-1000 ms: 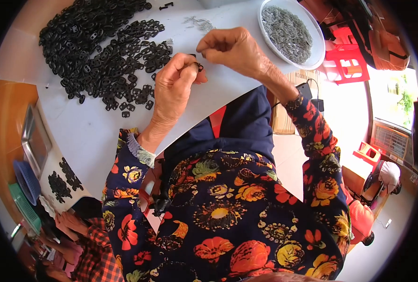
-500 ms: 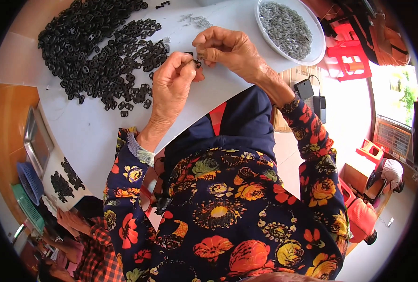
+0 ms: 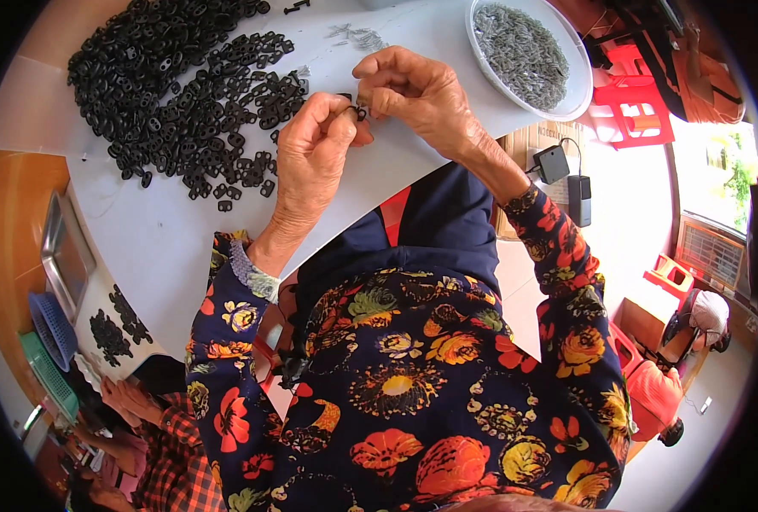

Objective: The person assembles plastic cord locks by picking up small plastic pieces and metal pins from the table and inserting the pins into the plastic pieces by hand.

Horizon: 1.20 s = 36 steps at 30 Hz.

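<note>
My left hand (image 3: 312, 149) is closed, its thumb and fingers pinching a small black plastic piece (image 3: 360, 112) that looks like a two-hole cord lock part. Close beside it, my right hand (image 3: 421, 98) has its thumb and fingertips pinched together at the piece. Whatever lies between those fingertips is too small and too covered to make out. To the left of my hands spreads a large heap of similar black two-hole pieces (image 3: 165, 94). At the upper right stands a round white tub (image 3: 580, 98) holding many small metal springs (image 3: 519, 55).
A few loose springs (image 3: 357, 37) lie on the white table (image 3: 153, 230) beyond my hands. At the left are a metal tray (image 3: 65, 247), a blue basket (image 3: 50, 328) and a green basket (image 3: 44, 371). Co-workers sit at lower left and far right. Red stools (image 3: 630, 111) stand at right.
My right hand has shifted very slightly right, and its forearm has moved a little. The left hand keeps its pinch on the black piece in nearly the same place.
</note>
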{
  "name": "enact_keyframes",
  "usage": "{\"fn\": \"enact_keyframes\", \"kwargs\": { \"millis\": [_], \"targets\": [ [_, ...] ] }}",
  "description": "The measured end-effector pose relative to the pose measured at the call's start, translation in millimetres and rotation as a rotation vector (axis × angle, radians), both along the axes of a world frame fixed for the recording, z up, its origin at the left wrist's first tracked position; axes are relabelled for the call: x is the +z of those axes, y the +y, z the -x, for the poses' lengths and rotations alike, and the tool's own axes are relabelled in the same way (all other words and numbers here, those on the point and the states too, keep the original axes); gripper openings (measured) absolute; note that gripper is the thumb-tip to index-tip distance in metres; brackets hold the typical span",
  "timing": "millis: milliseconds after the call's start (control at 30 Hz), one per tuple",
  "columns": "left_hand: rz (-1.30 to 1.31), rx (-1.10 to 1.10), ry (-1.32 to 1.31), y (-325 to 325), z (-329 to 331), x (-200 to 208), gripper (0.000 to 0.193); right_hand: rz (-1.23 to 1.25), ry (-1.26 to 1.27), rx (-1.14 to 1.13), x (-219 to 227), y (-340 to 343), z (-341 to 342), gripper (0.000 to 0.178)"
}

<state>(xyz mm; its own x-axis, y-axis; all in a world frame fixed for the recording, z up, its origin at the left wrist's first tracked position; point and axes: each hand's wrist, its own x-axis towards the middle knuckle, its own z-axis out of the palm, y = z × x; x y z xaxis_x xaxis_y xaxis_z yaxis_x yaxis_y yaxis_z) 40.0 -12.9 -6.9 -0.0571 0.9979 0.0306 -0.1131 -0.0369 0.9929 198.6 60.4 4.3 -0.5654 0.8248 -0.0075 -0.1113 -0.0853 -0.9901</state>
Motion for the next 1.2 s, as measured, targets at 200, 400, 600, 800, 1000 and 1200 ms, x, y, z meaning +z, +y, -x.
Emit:
{"fn": "enact_keyframes", "kwargs": {
  "millis": [200,400,600,800,1000,1200],
  "targets": [
    [-0.004,-0.008,-0.007,0,-1,0,0.006,-0.018,-0.015,-0.026,0,-3,1,0.022],
    [-0.029,0.012,-0.012,-1,-1,0,0.006,-0.076,-0.002,-0.032,-6,-6,5,0.022],
    [-0.013,0.020,0.050,-1,-1,-3,0.008,-0.099,0.021,-0.035,-7,-6,5,0.022],
    [-0.010,-0.043,0.068,-3,0,-5,0.013,-0.114,0.022,-0.058,-8,-12,4,0.020],
    [-0.011,-0.043,0.086,-3,4,-4,0.015,-0.169,-0.058,-0.025,-2,-9,2,0.011],
    [-0.021,-0.079,0.041,-1,4,-6,0.018,-0.260,-0.259,-0.008,5,-4,0,0.013]
  ]
}}
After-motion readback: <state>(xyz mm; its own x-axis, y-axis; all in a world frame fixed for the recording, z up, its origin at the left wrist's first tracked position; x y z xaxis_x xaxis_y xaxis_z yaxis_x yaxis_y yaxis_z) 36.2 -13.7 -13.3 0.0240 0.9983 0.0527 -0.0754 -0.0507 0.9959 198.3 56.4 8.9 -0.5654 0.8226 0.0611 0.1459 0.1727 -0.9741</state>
